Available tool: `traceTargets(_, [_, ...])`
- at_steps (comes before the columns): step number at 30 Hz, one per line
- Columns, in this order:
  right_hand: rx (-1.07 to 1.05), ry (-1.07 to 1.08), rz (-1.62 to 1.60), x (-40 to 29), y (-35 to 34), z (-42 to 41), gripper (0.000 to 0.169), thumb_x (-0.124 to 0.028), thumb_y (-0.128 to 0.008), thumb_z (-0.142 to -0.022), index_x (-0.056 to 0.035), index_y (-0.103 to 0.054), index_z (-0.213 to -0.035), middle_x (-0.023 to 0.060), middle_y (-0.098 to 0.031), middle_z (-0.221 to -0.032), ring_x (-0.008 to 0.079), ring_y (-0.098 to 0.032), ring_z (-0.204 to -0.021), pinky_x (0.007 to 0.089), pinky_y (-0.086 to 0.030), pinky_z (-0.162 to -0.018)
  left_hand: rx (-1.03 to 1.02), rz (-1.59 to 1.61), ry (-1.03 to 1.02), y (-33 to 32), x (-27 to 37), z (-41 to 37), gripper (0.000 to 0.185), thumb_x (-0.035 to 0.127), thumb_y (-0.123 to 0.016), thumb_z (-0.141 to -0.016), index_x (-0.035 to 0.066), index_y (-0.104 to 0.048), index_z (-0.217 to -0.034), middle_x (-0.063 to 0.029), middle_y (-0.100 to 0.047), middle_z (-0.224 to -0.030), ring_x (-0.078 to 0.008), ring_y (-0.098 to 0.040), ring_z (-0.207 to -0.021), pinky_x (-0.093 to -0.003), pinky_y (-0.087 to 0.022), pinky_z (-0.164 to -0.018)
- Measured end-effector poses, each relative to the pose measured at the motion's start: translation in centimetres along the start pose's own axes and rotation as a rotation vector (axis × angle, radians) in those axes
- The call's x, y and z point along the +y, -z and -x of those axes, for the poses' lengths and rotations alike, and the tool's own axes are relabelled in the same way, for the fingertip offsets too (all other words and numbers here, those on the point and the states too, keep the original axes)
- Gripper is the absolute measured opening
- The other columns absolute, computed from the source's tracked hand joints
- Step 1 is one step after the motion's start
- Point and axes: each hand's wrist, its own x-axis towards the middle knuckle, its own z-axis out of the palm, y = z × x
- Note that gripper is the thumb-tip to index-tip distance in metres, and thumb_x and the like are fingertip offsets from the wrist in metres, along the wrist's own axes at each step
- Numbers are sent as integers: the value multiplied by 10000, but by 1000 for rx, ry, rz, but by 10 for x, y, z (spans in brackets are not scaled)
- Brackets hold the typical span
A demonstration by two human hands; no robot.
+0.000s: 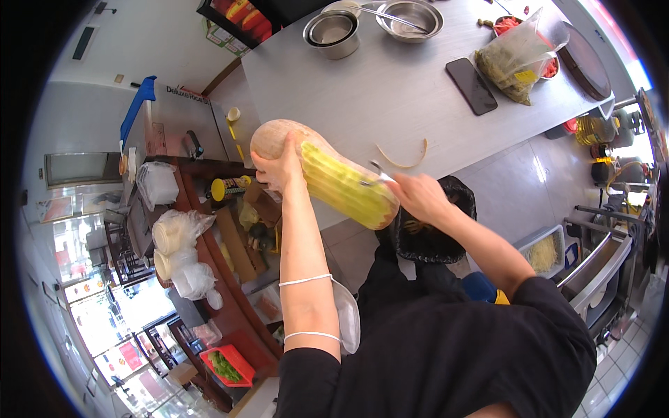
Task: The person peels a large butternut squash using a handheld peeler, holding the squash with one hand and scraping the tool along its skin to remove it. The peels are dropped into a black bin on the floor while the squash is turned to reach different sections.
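Observation:
A large, long squash point(345, 183) is held aslant near the edge of the steel table, its upper end tan and unpeeled, a broad yellow-green peeled area along its side. Around its thick upper end my left hand point(282, 164) is clasped. My right hand point(420, 196) grips a metal peeler point(376, 176), whose head is at the squash's lower part; the hand is slightly blurred. Under the lower end and my right hand stands a bin lined with a black bag point(431, 240), with some peelings inside. A thin curled strip of peel point(405, 163) lies on the table.
On the steel table point(366, 99) are stacked metal bowls point(334, 39), another bowl point(410, 21) with a utensil across it, a phone point(471, 86), a plastic bag of greenish food point(512, 68) and a round board point(585, 62). A tub of pale shreds point(543, 253) is at right.

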Motion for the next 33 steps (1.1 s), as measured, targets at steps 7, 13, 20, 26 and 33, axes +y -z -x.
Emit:
traceTargets(7, [-39, 5, 72, -12, -4, 22, 406, -370, -470, -954, -39, -565, -738, 187, -590, -595, 396, -600, -576, 488, -466, -519, 27, -41, -45, 1, 0, 2, 1059, 539, -795, -648, 220, -223, -1481, -187, -196, -1480, -412, -329, -1305, -495, -381, -1053])
traceTargets(13, [40, -54, 25, 14, -29, 71, 328, -321, -489, -959, -54, -485, -769, 173, -564, -593, 388, -578, -572, 487, -438, -503, 50, -64, -48, -4, 7, 2, 1044, 532, -792, -650, 216, -237, -1476, -178, -216, -1472, -434, -340, -1284, -506, -417, -1017])
traceTargets(20, [-179, -336, 139, 87, -56, 156, 354, -365, -464, -963, -52, -559, -827, 201, -632, -673, 407, -625, -653, 500, -484, -568, -1, -60, -30, -5, 10, 7, 1065, 548, -771, -677, 223, -167, -1492, -193, -157, -1494, -439, -285, -1315, -589, -390, -992])
traceTargets(26, [-99, -230, 162, 85, -30, 142, 359, -345, -481, -955, -43, -531, -767, 205, -597, -625, 414, -607, -620, 510, -471, -542, 4, -94, -57, 1, 10, 11, 1045, 549, -758, -694, 218, -169, -1493, -192, -159, -1497, -442, -286, -1324, -584, -387, -1001])
traceTargets(33, [-34, 2, -102, -19, -12, -60, 426, -378, -430, -972, -45, -637, -807, 204, -640, -715, 403, -626, -707, 484, -496, -634, -39, 110, -95, 3, -23, -11, 1041, 548, -759, -690, 209, -186, -1489, -203, -178, -1481, -373, -340, -1318, -503, -404, -1017])
